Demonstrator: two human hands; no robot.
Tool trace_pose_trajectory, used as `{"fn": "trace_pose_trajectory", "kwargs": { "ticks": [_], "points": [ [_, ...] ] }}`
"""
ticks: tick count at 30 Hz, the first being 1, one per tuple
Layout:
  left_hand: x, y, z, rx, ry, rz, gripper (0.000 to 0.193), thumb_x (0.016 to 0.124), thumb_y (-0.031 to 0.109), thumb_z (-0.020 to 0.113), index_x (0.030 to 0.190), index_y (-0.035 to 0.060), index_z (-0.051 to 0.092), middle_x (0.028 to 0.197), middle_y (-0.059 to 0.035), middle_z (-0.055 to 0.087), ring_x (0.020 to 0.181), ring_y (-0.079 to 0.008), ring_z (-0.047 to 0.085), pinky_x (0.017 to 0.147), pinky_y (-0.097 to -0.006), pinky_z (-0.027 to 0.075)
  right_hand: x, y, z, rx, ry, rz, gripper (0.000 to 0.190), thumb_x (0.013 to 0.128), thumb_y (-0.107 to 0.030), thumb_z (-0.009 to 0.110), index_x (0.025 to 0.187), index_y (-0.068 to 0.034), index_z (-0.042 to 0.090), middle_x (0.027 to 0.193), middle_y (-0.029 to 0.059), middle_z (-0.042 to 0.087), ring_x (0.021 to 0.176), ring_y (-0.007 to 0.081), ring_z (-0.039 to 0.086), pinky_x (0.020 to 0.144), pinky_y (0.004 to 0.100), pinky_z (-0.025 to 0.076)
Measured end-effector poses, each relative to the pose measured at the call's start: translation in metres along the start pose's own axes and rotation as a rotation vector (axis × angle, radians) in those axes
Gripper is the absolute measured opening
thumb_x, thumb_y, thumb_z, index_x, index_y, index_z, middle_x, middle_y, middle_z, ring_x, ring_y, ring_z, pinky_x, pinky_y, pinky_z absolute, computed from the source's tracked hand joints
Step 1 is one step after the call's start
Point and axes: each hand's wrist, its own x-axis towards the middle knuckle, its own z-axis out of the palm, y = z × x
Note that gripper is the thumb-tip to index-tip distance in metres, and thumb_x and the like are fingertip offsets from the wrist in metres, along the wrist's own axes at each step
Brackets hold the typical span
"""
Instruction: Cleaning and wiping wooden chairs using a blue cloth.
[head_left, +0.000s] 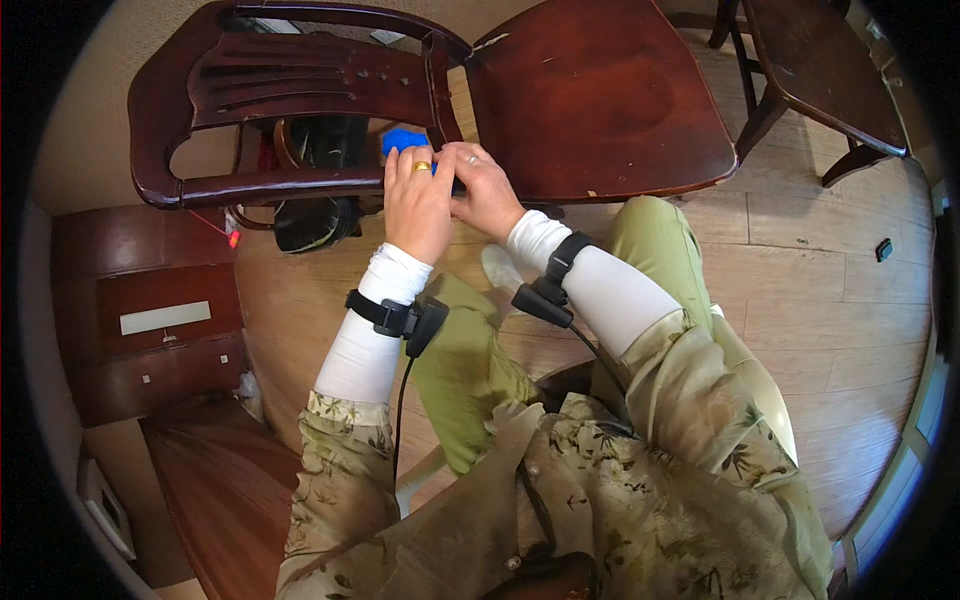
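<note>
A dark red wooden chair lies before me, its slatted backrest to the left and its seat to the right. My left hand rests over the side rail of the backrest, near the seat, with a blue cloth or sponge showing past its fingers. Close beside it, my right hand touches the left fingers at the joint of backrest and seat. The fingers hide most of what lies between them; blue also shows beneath them. Whether the right hand holds part of the blue thing is not visible.
Another dark wooden chair stands at the upper right. Under the backrest is a black item, partly hidden. A red wooden cabinet is at the left, with a brown cloth below it. A small dark object lies on the wooden floor.
</note>
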Motion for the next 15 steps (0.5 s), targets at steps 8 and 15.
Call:
{"fn": "trace_pose_trajectory", "kwargs": {
  "ticks": [8, 15],
  "points": [
    [0.002, -0.015, -0.011, 0.085, -0.102, 0.064, 0.064, 0.069, -0.002, 0.068, 0.132, -0.0019, 0.054, 0.122, -0.0165, 0.062, 0.120, -0.0340, 0.052, 0.110, -0.0502, 0.034, 0.005, -0.013, -0.006, -0.050, -0.065, 0.013, 0.060, 0.069, -0.017, 0.080, 0.123, 0.000, 0.061, 0.122, 0.0161, 0.063, 0.125, 0.0338, 0.051, 0.104, 0.0445, 0.038],
    [-0.008, -0.039, -0.042, 0.170, -0.034, 0.098, 0.062, 0.070, 0.001, 0.070, 0.131, -0.0008, 0.056, 0.122, -0.0150, 0.062, 0.120, -0.0323, 0.053, 0.111, -0.0526, 0.032, 0.020, -0.034, -0.003, 0.004, -0.077, -0.120, 0.057, 0.077, -0.022, 0.078, 0.128, -0.006, 0.060, 0.127, 0.0107, 0.063, 0.129, 0.0317, 0.049, 0.104, 0.0460, 0.035]
  ]
}}
